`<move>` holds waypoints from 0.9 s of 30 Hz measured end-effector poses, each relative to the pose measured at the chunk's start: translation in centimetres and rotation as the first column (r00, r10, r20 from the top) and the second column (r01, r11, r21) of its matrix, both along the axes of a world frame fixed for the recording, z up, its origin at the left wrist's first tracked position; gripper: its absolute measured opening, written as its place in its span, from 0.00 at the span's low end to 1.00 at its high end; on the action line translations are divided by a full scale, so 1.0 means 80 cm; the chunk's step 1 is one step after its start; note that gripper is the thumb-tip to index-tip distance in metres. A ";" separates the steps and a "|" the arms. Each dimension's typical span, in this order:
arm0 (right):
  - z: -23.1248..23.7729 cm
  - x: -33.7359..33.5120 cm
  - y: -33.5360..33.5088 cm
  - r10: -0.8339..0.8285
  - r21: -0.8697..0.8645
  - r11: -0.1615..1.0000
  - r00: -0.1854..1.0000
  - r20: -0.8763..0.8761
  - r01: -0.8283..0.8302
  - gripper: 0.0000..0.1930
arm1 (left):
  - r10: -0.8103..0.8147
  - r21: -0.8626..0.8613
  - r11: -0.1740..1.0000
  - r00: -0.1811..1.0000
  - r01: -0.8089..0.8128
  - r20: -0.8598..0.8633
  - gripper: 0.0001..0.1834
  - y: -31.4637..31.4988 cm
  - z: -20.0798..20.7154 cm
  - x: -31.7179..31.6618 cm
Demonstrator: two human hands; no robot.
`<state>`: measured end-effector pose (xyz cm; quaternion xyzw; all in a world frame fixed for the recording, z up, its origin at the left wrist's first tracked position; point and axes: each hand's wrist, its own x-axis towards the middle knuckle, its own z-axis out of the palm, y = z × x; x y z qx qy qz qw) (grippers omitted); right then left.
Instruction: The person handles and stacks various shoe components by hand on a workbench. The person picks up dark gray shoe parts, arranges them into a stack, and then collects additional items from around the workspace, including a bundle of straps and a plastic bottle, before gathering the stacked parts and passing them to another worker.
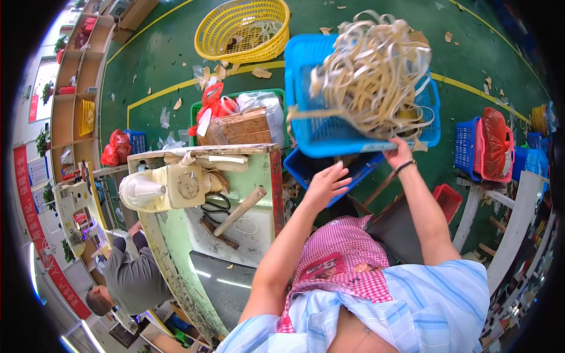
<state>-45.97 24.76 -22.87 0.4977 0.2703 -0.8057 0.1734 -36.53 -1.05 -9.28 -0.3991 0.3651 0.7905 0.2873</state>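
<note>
A light-blue plastic basket is in front of me, heaped with a tangle of cream and white strips. Some strips hang over its sides. My right hand grips the basket's near rim. My left hand is open and holds nothing, its fingers stretched out just short of the same rim. Partly hidden below the basket, a darker blue bin stands close to my left hand.
Left of me, a workbench carries a cream machine, a wooden-handled hammer and black scissors. Beyond stand a yellow basket and a filled green crate. Baskets stand right; a co-worker sits left.
</note>
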 end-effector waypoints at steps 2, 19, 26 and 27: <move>-0.003 -0.050 -0.001 -0.009 -0.009 1.000 1.000 -0.027 0.009 0.02 | -0.254 -0.506 0.860 0.917 0.068 -0.308 0.30 -0.030 0.067 0.007; -0.061 -0.071 -0.095 0.816 0.318 0.554 0.578 -0.021 -0.769 0.06 | -0.727 -0.860 -0.370 0.685 -0.352 0.033 0.33 -0.150 0.029 0.136; 0.039 0.128 -0.116 0.967 0.636 -0.191 -0.256 -0.011 -0.748 0.19 | -0.682 -0.915 -0.254 0.729 -0.313 -0.060 0.30 -0.152 0.030 0.158; 0.080 0.140 -0.129 0.964 0.632 -0.192 -0.264 -0.020 -0.750 0.20 | -0.693 -0.926 -0.262 0.721 -0.271 -0.014 0.29 -0.148 0.041 0.160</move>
